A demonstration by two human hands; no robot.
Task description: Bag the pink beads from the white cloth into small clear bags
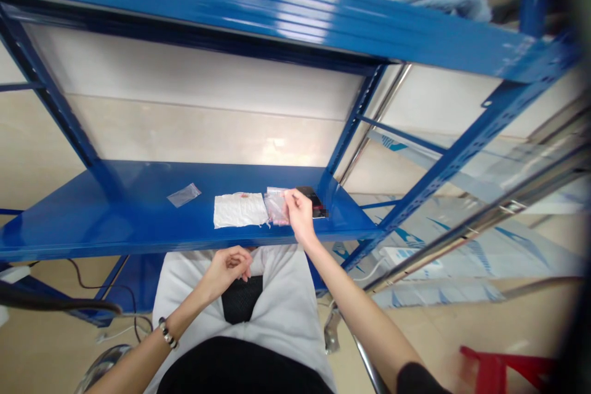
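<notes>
My right hand (299, 214) reaches onto the blue shelf (115, 221) and pinches the top edge of a small clear plastic bag (277, 207). A white padded pouch (239, 209) lies just left of that bag. A black flat object (314, 200) with a red mark lies behind my right hand. Another small clear bag (183, 195) lies further left on the shelf. My left hand (228, 266) hovers below the shelf's front edge, over my lap, fingers curled with nothing visible in them. A beaded bracelet (167, 333) sits on my left wrist.
A blue upper shelf (277, 6) overhangs the work surface, with blue uprights (351, 123) at the right. Black cables (83, 295) run on the floor at the left. A red object (498, 369) stands at the lower right. Plastic-wrapped panels (484, 246) lie at the right.
</notes>
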